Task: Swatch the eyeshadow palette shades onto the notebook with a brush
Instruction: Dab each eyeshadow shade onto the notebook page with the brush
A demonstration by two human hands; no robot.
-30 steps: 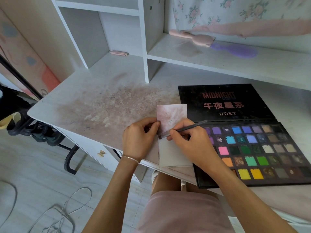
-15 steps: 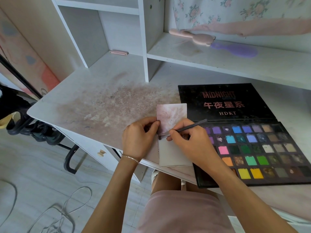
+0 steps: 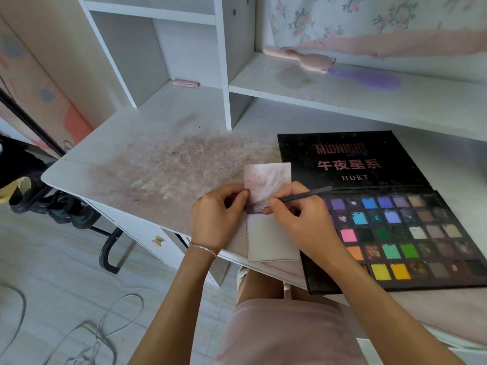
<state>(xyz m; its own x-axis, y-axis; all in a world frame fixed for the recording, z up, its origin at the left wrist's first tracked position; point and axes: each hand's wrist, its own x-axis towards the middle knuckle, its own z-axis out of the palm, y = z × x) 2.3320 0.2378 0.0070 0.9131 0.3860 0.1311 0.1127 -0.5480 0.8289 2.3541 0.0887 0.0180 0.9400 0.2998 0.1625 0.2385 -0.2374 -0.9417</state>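
Observation:
A small open notebook [image 3: 271,238] lies on the desk's front edge, its upper page smudged pink and its lower page blank. My left hand [image 3: 216,219] pinches the upper page's left edge. My right hand [image 3: 300,219] grips a thin dark brush [image 3: 308,194] like a pen. The brush tip sits near the notebook's fold, hidden by my fingers. To the right lies the big black eyeshadow palette [image 3: 411,233], open flat, with several rows of coloured pans.
The white desk [image 3: 147,164] is stained with pinkish powder left of the notebook. A pink hairbrush [image 3: 303,59] and a purple one [image 3: 369,79] lie on the shelf behind. A pink clip [image 3: 184,83] sits in the cubby. Cables trail on the floor.

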